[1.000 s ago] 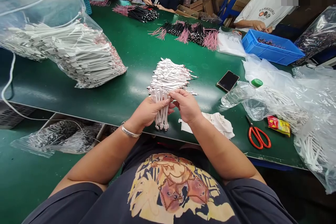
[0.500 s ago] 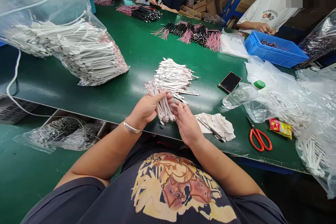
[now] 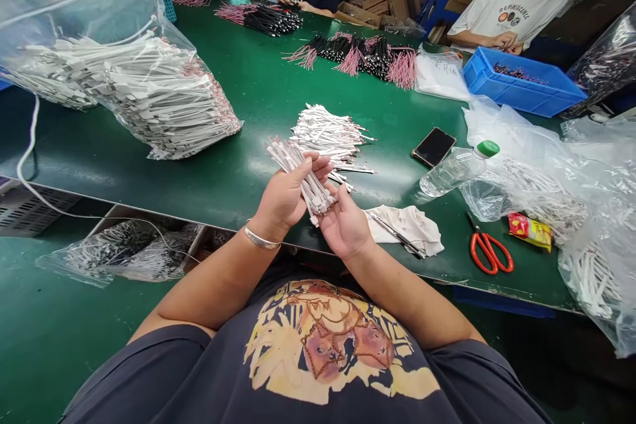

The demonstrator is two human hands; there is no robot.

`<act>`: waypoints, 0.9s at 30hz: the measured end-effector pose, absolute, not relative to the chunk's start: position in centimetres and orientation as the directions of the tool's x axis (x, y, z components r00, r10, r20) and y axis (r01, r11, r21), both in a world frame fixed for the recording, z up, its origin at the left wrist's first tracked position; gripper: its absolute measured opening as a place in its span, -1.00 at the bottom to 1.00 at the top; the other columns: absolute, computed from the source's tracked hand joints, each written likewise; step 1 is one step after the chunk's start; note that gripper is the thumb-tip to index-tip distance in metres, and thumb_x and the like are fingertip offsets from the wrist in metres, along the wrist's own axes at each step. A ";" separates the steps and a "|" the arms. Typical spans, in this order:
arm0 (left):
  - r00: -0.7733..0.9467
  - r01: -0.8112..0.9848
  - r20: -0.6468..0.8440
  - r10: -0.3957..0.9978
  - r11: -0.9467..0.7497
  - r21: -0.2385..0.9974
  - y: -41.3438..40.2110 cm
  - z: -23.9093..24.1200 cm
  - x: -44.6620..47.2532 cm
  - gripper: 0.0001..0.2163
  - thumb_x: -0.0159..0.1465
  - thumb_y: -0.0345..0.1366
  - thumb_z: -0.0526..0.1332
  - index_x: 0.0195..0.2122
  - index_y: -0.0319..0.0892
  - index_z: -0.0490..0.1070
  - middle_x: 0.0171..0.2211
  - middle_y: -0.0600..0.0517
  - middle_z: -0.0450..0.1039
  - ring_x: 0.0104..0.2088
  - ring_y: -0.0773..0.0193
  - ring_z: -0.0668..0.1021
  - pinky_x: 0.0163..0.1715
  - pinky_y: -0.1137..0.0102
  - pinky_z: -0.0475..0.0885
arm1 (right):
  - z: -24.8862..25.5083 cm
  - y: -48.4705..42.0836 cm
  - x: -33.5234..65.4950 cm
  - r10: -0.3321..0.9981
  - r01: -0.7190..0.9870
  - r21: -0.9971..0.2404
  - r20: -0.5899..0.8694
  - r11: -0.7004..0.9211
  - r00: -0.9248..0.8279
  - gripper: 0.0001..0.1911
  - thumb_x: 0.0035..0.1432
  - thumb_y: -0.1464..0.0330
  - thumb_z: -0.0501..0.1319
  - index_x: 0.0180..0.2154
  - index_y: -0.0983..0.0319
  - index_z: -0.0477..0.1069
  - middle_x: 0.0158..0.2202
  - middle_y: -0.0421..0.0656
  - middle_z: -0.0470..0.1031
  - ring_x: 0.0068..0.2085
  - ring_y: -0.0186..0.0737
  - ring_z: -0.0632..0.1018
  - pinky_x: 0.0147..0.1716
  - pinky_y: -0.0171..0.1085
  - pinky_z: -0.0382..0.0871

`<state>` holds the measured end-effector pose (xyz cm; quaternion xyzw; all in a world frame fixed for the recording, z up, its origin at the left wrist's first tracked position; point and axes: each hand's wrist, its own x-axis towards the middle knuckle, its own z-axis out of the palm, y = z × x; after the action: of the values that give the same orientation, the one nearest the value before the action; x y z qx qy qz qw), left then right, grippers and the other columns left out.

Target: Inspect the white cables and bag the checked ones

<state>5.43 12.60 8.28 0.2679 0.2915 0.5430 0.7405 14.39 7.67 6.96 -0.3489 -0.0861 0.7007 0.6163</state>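
A bundle of white cables (image 3: 304, 175) with small white connectors at its lower end and pinkish tips at its upper end slants over the table's front edge. My left hand (image 3: 287, 197) is closed around its middle, thumb on top. Cupped palm up at the connector end, my right hand (image 3: 345, 226) holds that end, its fingers partly hidden beneath the cables. Just beyond both hands lies a loose pile of similar white cables (image 3: 328, 132) on the green table (image 3: 258, 93).
Left stands a large plastic bag of white cables (image 3: 163, 99). To the right are a cloth (image 3: 422, 228) with tweezers (image 3: 395, 235), red-handled scissors (image 3: 489, 252), a bottle (image 3: 452, 172), a phone (image 3: 433, 147) and a blue bin (image 3: 521, 83). Two people sit across, near black-and-pink cables (image 3: 362, 56).
The bundle has tilted more, its upper end swinging left. My right hand has moved left and turned palm up under the connector end. The view has shifted slightly.
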 end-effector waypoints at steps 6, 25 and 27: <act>0.203 -0.606 0.069 0.977 0.070 0.793 13.3 9.2 4.6 -0.88 0.20 -0.38 0.23 -0.23 -0.21 0.44 -0.28 0.00 0.55 -0.19 0.25 0.58 0.02 0.25 0.38 | 6.1 6.7 15.0 0.830 -0.800 -0.500 -0.558 -0.332 0.004 -0.63 0.29 0.11 -0.05 -0.10 0.20 0.33 -0.10 -0.08 0.48 -0.09 -0.29 0.52 -0.01 -0.26 0.34; 0.156 -0.573 -0.057 0.986 0.137 0.808 13.7 9.6 3.9 -0.92 0.19 -0.38 0.23 -0.29 -0.22 0.46 -0.33 -0.01 0.55 -0.24 0.26 0.59 -0.02 0.27 0.40 | 5.8 5.1 16.5 0.867 -0.736 -0.590 -0.498 -0.331 0.009 -0.63 0.16 0.13 0.17 -0.03 0.13 0.31 0.12 -0.06 0.34 0.07 -0.25 0.44 0.05 -0.22 0.31; 0.193 -0.589 -0.113 0.975 0.207 0.781 13.8 9.7 3.7 -0.92 0.21 -0.39 0.20 -0.28 -0.21 0.45 -0.34 0.00 0.55 -0.27 0.29 0.59 -0.03 0.27 0.40 | 5.5 4.9 16.7 0.896 -0.672 -0.672 -0.443 -0.311 0.028 -0.64 0.12 0.23 0.24 -0.02 0.10 0.33 0.13 -0.12 0.33 0.07 -0.28 0.44 0.07 -0.22 0.29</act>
<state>3.66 13.84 9.66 0.3046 0.3164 0.5510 0.7096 16.75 4.93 5.53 -0.4321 -0.1296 0.6848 0.5723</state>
